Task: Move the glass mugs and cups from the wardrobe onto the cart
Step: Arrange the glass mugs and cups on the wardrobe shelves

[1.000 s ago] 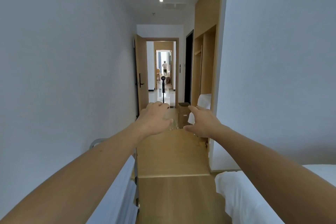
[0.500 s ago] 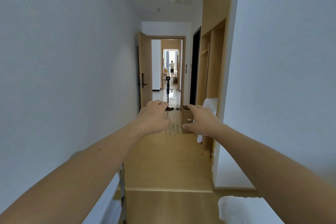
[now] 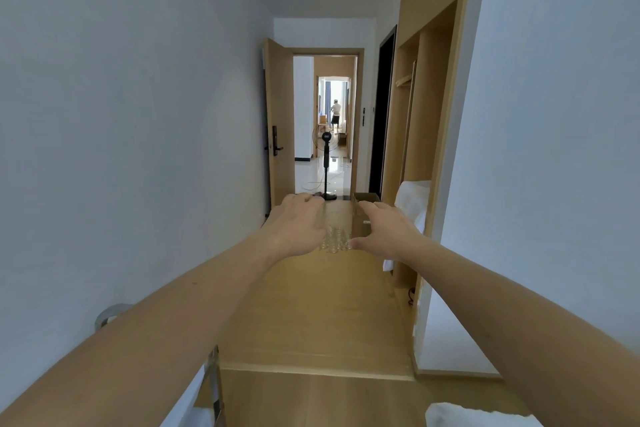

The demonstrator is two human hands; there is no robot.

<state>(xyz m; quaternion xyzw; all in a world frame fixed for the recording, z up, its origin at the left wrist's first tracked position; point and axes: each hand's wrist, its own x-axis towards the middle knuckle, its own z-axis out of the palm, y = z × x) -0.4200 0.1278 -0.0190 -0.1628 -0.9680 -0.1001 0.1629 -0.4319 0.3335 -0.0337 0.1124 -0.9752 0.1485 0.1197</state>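
Observation:
I look down a narrow hallway with both arms stretched out in front. My left hand point(image 3: 299, 225) and my right hand point(image 3: 386, 230) hover side by side at chest height, fingers loosely bent, holding nothing. Far beyond them, several clear glass cups point(image 3: 335, 240) stand on the wooden floor, partly hidden by my hands. The open wooden wardrobe point(image 3: 420, 121) is built into the right wall, with white cloth point(image 3: 414, 198) on a lower shelf. A metal cart frame point(image 3: 214, 388) shows at the bottom left.
A cardboard box point(image 3: 363, 215) stands on the floor beside the glasses. A black standing fan point(image 3: 326, 163) is in the open doorway ahead, and a person stands far off in a back room. White bedding point(image 3: 478, 416) fills the bottom right corner.
I have walked forward along the hallway; the wardrobe, glasses and doorway are closer. The bedding and cart have slid down out of most of the view. My hands keep the same pose.

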